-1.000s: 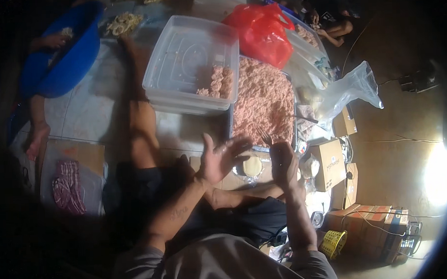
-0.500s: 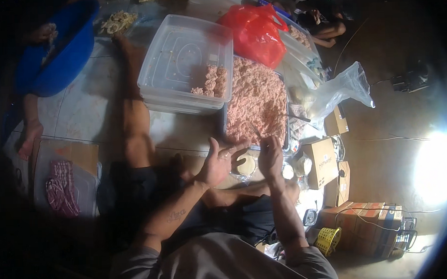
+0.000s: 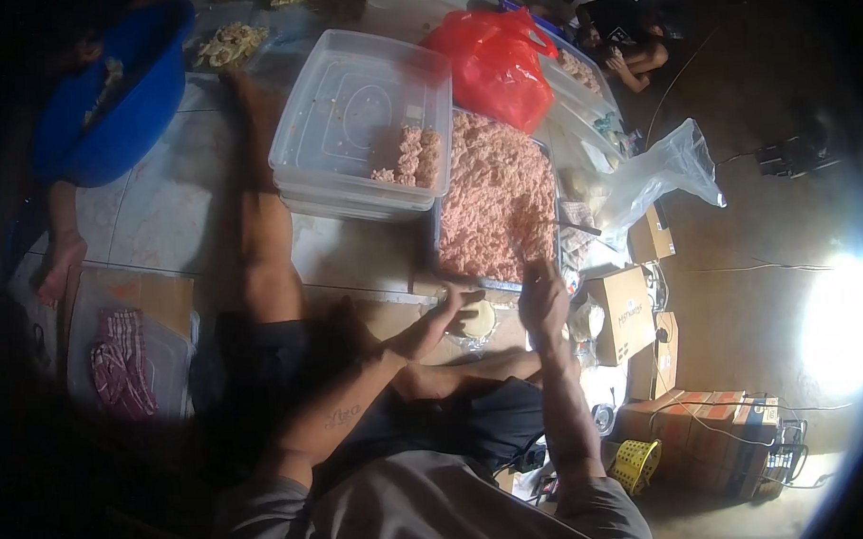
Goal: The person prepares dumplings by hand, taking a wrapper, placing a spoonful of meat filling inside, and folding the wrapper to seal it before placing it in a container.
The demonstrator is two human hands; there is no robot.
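Observation:
My right hand (image 3: pixel 545 304) is closed around a thin utensil whose tip reaches the near edge of the pink minced filling (image 3: pixel 491 196); its exact kind is hard to make out. That filling lies in a dark-rimmed tray (image 3: pixel 436 241). To the left, my left hand (image 3: pixel 432 328) is held palm inward, fingers stretched and thumb apart. Whether a thin wrapper lies on it, I cannot tell. Just beside it on the floor sits a pale round stack (image 3: pixel 473 319) in clear plastic. Beyond, a clear plastic box (image 3: pixel 350 111) holds several filled pieces (image 3: pixel 418 156) in its near right corner.
A red plastic bag (image 3: pixel 496 63) rests behind the tray, and a dark handle (image 3: pixel 577 227) sticks out over its right rim. Cardboard boxes (image 3: pixel 618 310) stand right. At left are a blue basin (image 3: pixel 112 100), a checked cloth (image 3: pixel 121 366) and another person's foot (image 3: pixel 61 268).
My right hand has moved right and forward, bringing the utensil down to the filling. My left hand has turned its palm inward and shifted slightly nearer.

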